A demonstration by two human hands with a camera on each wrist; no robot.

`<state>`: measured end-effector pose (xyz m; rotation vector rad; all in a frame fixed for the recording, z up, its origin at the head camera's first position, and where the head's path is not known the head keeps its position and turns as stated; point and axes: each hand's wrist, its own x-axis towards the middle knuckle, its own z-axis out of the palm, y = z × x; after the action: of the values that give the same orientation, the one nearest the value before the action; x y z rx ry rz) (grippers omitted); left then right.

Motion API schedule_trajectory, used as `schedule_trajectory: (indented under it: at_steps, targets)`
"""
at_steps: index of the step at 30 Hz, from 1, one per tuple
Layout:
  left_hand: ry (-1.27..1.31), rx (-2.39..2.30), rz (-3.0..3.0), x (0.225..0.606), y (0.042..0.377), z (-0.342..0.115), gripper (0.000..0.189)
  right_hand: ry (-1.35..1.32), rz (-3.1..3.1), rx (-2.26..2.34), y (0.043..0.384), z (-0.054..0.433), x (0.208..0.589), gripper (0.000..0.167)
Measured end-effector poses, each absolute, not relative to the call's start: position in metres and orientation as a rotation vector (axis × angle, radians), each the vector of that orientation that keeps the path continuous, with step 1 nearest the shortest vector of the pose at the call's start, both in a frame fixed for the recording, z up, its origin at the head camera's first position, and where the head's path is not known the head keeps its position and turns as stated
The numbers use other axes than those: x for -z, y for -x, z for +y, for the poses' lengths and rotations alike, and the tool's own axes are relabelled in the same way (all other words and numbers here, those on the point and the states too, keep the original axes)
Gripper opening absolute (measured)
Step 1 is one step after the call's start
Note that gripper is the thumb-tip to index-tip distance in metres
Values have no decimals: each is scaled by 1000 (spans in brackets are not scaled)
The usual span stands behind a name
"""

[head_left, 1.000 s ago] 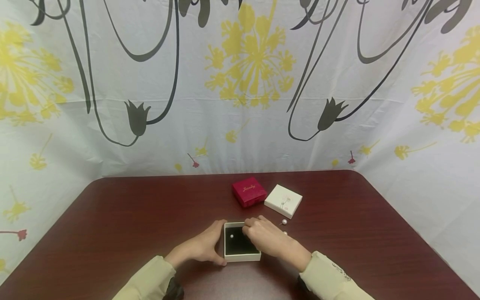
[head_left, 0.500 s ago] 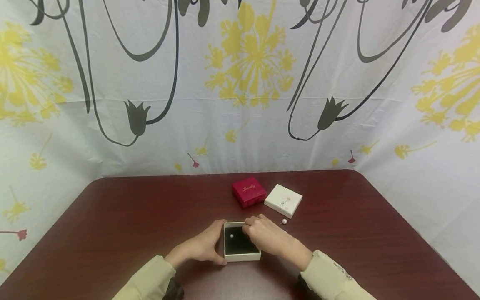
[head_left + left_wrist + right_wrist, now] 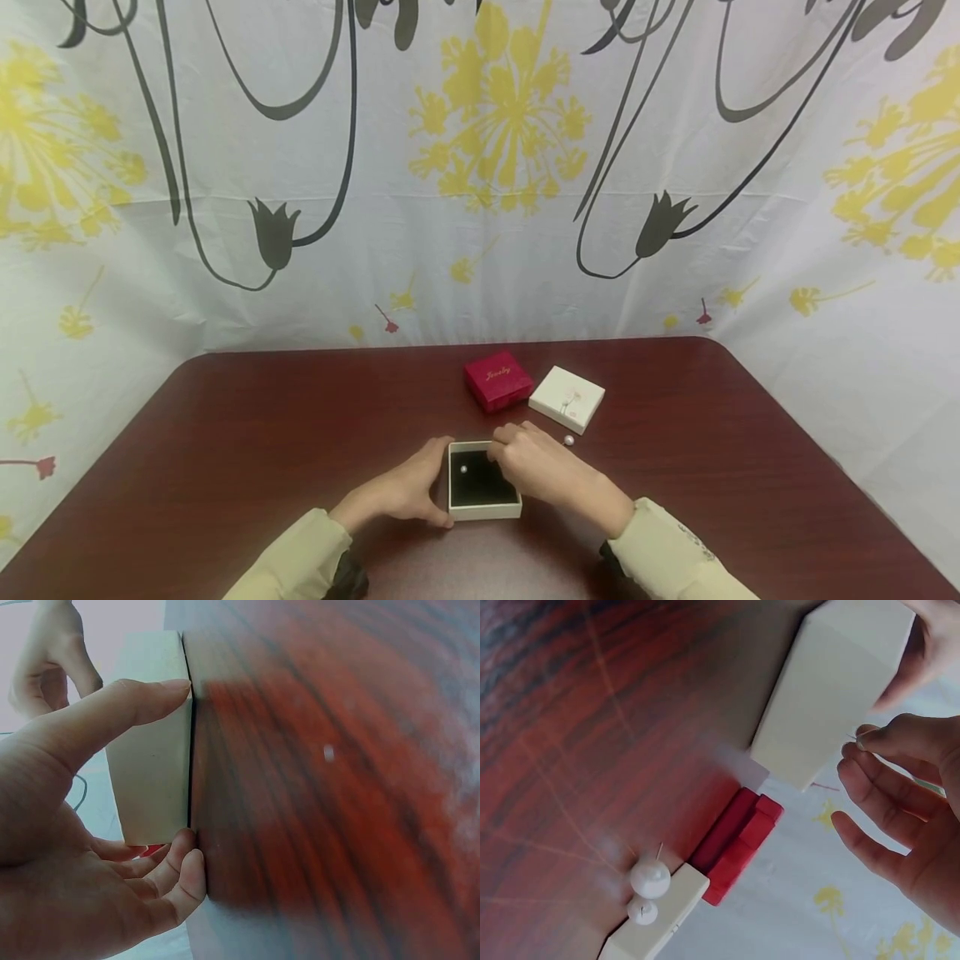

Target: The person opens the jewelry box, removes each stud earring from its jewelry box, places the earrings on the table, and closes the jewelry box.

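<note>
An open white jewelry box (image 3: 484, 513) with a black lining stands on the table, and a pearl stud (image 3: 463, 469) sits in the lining's upper left. My left hand (image 3: 408, 485) grips the box's left side, thumb at the near corner and fingers at the far one. Over the box's right side is my right hand (image 3: 546, 463). In the right wrist view its thumb and forefinger pinch a tiny stud earring (image 3: 853, 737), of which a thin pin shows; the rest is hidden by the fingertips. Two loose pearl earrings (image 3: 651, 879) lie near the white lid.
A red box (image 3: 498, 382) marked "Jewelry" stands behind the open box. To its right lies a white lid (image 3: 567, 400) with a small printed design. The dark red wooden table (image 3: 300, 417) backs onto a flower-patterned curtain (image 3: 480, 275).
My right hand has shifted slightly right and away from me, still pinching at the box. One loose pearl earring has become hidden behind it in the head view. The left hand keeps its hold.
</note>
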<state>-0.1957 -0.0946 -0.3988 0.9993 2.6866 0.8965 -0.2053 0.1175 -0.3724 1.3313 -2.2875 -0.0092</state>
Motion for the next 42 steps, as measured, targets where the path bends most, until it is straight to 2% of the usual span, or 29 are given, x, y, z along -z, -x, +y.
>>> schedule_trajectory:
  at_steps: [12,20,42]
  targets:
    - [-982,-898,2693,397,194,-94,93,-1264,-2342,-136,210,134,359,8]
    - [-1061,-925,2691,403,197,-97,92,-1203,-2425,-234,210,145,353,10]
    - [-951,-877,2685,397,195,-94,95,-1150,-2570,-256,218,173,367,8]
